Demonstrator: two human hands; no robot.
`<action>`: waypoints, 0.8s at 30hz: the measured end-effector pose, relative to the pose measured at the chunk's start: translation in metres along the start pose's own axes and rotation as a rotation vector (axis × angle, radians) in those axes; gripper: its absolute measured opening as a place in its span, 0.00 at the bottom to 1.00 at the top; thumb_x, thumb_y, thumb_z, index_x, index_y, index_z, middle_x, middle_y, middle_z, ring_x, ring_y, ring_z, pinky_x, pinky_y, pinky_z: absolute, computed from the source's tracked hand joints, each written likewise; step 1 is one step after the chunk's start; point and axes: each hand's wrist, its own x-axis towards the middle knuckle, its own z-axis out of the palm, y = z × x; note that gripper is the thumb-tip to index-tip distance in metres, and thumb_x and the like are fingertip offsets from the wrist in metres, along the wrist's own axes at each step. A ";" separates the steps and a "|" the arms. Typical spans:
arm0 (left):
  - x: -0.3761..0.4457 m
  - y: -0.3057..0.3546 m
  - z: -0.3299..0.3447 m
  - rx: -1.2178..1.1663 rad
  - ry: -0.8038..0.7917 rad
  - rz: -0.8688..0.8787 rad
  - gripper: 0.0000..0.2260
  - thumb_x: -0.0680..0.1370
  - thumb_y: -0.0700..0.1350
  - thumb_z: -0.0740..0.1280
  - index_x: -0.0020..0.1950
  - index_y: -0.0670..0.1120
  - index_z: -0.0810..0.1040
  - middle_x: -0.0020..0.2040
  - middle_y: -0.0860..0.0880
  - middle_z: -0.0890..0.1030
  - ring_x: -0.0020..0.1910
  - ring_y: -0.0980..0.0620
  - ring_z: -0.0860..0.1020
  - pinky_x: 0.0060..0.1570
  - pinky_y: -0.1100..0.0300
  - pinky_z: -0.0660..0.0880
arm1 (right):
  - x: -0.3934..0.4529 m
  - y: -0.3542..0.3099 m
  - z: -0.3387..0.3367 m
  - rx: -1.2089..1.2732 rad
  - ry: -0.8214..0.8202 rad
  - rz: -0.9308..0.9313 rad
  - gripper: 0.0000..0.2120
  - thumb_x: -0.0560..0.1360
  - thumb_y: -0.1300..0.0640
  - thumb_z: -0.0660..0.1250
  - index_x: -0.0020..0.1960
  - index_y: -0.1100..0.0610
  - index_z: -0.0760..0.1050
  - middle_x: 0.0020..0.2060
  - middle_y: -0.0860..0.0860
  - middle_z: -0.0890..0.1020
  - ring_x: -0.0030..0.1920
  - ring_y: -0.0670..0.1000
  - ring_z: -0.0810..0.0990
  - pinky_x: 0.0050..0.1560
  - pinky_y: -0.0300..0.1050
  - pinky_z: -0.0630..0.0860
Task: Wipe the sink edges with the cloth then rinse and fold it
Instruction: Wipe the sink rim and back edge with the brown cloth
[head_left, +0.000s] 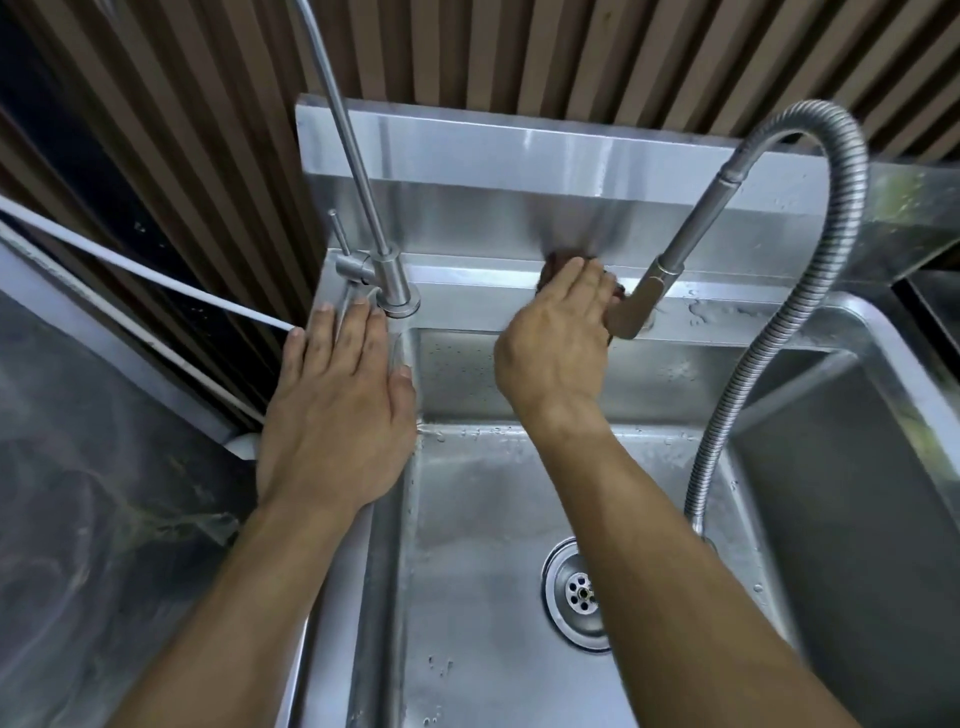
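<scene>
A steel sink (519, 288) fills the middle of the head view, with its drain (579, 595) near the front. My right hand (558, 338) presses flat on a dark brown cloth (553, 262) on the sink's back edge, just left of the pull-out sprayer head (641, 301). Most of the cloth is hidden under my fingers. My left hand (337, 410) lies flat with fingers spread on the sink's left rim, its fingertips near the base of the thin tap (395, 291). It holds nothing.
A flexible metal hose (763, 374) arcs from the sprayer down into the basin at right. A second basin (857, 467) lies to the right. A dark marbled counter (104, 493) is at left, with a white cable (130, 270) crossing above it. A slatted wooden wall stands behind.
</scene>
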 end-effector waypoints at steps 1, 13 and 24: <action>0.000 0.000 0.000 0.000 -0.002 -0.002 0.32 0.81 0.56 0.39 0.84 0.45 0.52 0.85 0.47 0.52 0.84 0.45 0.49 0.82 0.46 0.47 | -0.001 -0.013 0.001 0.002 -0.010 0.027 0.31 0.84 0.58 0.52 0.81 0.71 0.46 0.81 0.69 0.52 0.82 0.68 0.51 0.82 0.59 0.50; -0.002 -0.001 0.003 -0.020 0.012 0.000 0.33 0.82 0.57 0.39 0.84 0.44 0.53 0.85 0.47 0.54 0.84 0.45 0.49 0.82 0.47 0.46 | 0.008 -0.018 -0.001 0.026 -0.065 0.144 0.38 0.83 0.53 0.53 0.80 0.73 0.37 0.81 0.70 0.42 0.82 0.67 0.43 0.82 0.58 0.44; -0.002 0.000 0.003 0.005 0.011 -0.003 0.32 0.82 0.56 0.40 0.84 0.44 0.54 0.85 0.48 0.54 0.84 0.45 0.50 0.82 0.46 0.48 | -0.003 0.002 0.028 0.409 0.318 -0.255 0.14 0.81 0.62 0.57 0.63 0.57 0.76 0.56 0.54 0.79 0.57 0.57 0.75 0.64 0.52 0.70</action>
